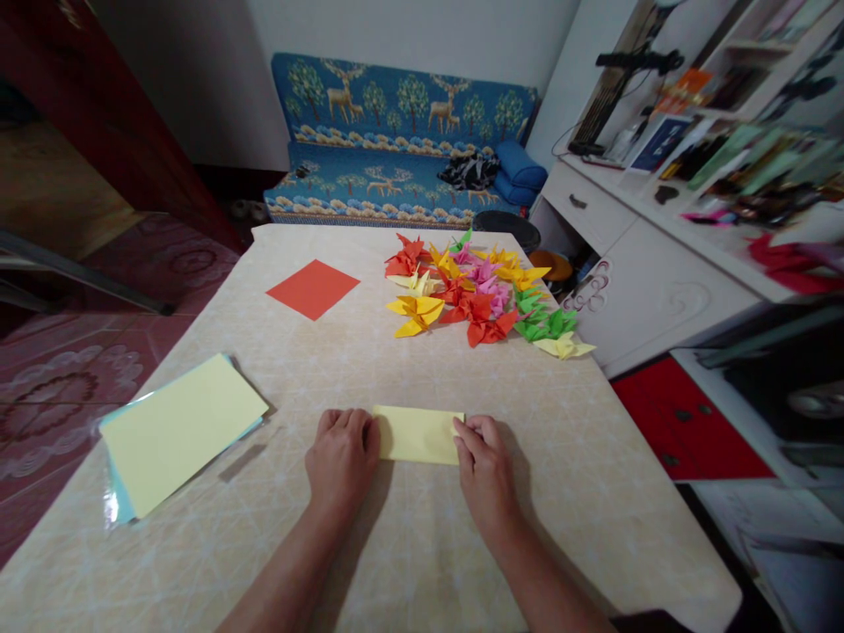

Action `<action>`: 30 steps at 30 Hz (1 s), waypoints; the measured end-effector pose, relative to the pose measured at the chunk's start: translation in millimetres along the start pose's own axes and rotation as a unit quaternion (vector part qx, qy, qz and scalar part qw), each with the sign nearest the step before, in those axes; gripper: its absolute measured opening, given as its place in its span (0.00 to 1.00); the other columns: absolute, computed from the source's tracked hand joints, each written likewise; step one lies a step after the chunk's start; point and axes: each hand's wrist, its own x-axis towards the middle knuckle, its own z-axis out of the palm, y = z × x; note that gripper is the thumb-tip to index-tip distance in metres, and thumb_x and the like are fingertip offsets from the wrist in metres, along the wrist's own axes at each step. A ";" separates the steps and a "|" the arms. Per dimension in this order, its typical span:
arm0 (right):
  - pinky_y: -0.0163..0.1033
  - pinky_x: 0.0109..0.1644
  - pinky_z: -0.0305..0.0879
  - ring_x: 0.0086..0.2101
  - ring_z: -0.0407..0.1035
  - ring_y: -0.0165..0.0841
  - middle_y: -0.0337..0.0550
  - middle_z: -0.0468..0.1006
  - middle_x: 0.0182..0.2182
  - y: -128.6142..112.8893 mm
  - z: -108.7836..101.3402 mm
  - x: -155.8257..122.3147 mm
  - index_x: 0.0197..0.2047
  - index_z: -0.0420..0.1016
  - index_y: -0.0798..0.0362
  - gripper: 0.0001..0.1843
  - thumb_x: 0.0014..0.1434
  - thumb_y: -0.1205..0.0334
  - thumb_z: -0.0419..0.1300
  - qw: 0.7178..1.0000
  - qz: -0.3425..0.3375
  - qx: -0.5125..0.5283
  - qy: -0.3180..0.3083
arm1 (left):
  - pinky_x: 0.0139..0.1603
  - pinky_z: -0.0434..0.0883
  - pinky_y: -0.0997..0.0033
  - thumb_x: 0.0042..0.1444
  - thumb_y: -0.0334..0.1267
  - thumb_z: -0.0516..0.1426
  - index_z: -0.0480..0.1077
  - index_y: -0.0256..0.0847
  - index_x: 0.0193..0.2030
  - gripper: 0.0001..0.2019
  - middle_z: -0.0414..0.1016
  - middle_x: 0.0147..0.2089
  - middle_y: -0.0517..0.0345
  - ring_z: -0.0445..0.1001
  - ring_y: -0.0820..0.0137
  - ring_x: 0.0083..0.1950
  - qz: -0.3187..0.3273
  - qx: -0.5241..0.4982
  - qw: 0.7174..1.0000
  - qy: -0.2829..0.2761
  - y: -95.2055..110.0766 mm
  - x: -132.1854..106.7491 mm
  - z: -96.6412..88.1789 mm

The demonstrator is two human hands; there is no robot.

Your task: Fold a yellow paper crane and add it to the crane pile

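A pale yellow sheet of paper [419, 434], folded into a narrow rectangle, lies flat on the table between my hands. My left hand [343, 453] has its fingers curled at the paper's left end, and the thumb side touches it. At the right end, my right hand [484, 457] pinches the edge with its thumb and index finger, the other fingers bent in. The parts of the paper beneath my fingertips are hidden.
Several folded paper cranes [471, 294] in red, yellow, pink and green crowd the table's far right. A red paper square [314, 289] lies at the far left. Nearer, a stack of paper [185, 435] rests on clear plastic. Beyond the table [409, 563] stand a blue sofa [396, 141] and a white cabinet [665, 290].
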 end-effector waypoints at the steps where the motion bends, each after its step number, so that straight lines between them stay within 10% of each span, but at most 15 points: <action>1: 0.36 0.36 0.66 0.34 0.66 0.32 0.45 0.69 0.35 0.3 0.2 0.0 0.46 0.74 0.52 0.15 0.60 0.70 0.50 1.000 -0.003 -0.002 0.000 | 0.28 0.57 0.70 0.59 0.39 0.49 0.68 0.42 0.29 0.11 0.75 0.33 0.54 0.66 0.62 0.43 0.001 0.001 1.000 0.000 -0.4 -0.2 0.5; 16: 0.39 0.38 0.66 0.37 0.64 0.35 0.47 0.67 0.36 2.9 -0.4 -4.4 0.50 0.71 0.54 0.16 0.62 0.72 0.48 0.995 -0.037 -0.085 -0.034 | 0.27 0.56 0.71 0.60 0.39 0.50 0.66 0.43 0.39 0.06 0.72 0.35 0.56 0.65 0.63 0.44 -0.028 -0.022 0.999 -0.001 -0.1 -2.5 1.4; 25: 0.45 0.49 0.59 0.48 0.59 0.41 0.48 0.70 0.49 -10.1 -20.4 6.4 0.51 0.70 0.53 0.19 0.59 0.75 0.52 0.949 -0.106 -0.273 -0.118 | 0.45 0.64 0.64 0.57 0.28 0.51 0.72 0.39 0.40 0.10 0.72 0.44 0.51 0.66 0.63 0.46 0.211 -0.072 0.975 -0.013 -5.6 12.9 11.5; 30: 0.44 0.42 0.57 0.42 0.63 0.39 0.48 0.73 0.43 -21.6 -26.4 23.4 0.45 0.72 0.54 0.12 0.61 0.71 0.51 0.920 -0.135 -0.322 -0.178 | 0.43 0.66 0.67 0.55 0.27 0.50 0.72 0.36 0.33 0.10 0.71 0.36 0.50 0.69 0.65 0.40 0.202 -0.025 0.975 -0.089 14.1 24.2 1.6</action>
